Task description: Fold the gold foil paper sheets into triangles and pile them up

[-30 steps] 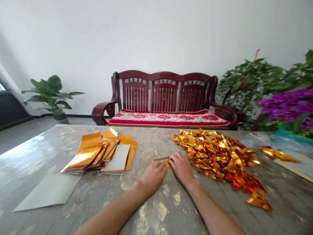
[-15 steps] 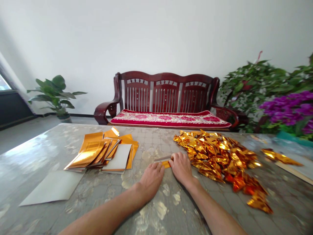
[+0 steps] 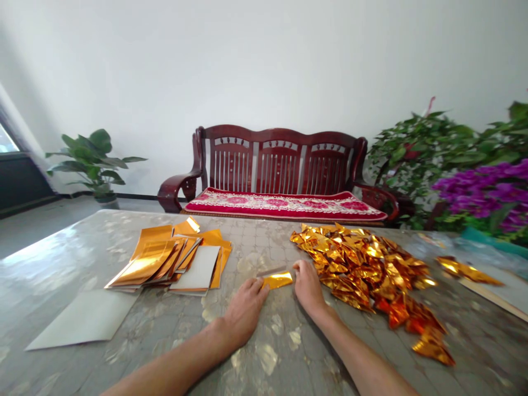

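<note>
A folded strip of gold foil paper (image 3: pixel 278 280) lies on the table in front of me, shiny face up, a thin grey edge along its far side. My left hand (image 3: pixel 246 303) grips its left end, fingers pressed together on it. At the right end, my right hand (image 3: pixel 307 286) has its fingers curled in a pinch by the far corner; the exact contact is hard to see. To the right of my right hand is a heap of folded gold foil pieces (image 3: pixel 363 264). Left of my left hand lies a loose pile of flat gold foil sheets (image 3: pixel 152 256), some with pale backs up.
A pale sheet (image 3: pixel 84 319) lies at the table's left. Clear plastic and a board (image 3: pixel 495 291) with one folded foil piece are at the right. Beyond the patterned table (image 3: pixel 264 363) stand a wooden bench (image 3: pixel 280 159), a potted plant (image 3: pixel 94 157) and purple flowers (image 3: pixel 487 187).
My hands have moved apart, uncovering more of the gold strip between them. The left hand shifted left and nearer; the right moved slightly right. The view tilted up a little.
</note>
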Demonstrator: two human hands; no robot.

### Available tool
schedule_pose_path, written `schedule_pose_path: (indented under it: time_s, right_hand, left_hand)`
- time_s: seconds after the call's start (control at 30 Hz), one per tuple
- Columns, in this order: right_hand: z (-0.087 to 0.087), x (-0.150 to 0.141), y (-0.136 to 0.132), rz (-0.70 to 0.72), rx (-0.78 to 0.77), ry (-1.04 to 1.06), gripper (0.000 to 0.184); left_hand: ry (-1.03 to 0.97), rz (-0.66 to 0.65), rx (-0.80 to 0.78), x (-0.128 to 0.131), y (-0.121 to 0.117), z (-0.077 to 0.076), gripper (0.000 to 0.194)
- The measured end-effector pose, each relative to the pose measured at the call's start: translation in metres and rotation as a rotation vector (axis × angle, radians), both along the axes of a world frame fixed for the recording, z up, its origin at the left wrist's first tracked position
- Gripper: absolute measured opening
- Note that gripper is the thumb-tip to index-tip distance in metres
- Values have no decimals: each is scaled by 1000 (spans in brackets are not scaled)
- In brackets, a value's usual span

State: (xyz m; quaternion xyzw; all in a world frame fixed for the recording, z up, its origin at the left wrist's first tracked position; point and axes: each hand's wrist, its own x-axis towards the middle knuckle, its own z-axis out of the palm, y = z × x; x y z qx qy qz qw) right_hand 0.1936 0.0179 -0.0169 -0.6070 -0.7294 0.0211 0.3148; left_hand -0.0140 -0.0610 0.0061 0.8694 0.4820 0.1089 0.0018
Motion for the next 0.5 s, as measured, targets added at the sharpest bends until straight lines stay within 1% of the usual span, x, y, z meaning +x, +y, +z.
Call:
schedule_pose_path:
  time_s: [0.1,0.2,0.3,0.37,0.43,0.5]
  right_hand:
    - [0,2,-1,15,46,94,19]
    - [7,-3,-9,80,91,65,16]
    - [20,-9,-19,171,95,-55,15]
    - [30,-14,-24,239,106,-170,15]
    - [38,-18,-27,359,117,-329,14]
    - [43,-21,-26,426,112,-453,14]
  left_hand:
    - [0,33,-3,4,-2,1,36]
    - [1,87,-18,12,-1,7,34]
    - [-1,99,-30,19,3,13,32]
    - [-29,124,-50,21,8,15,34]
    - [-97,155,-70,22,14,15,35]
    - [-186,179,-82,22,19,14,34]
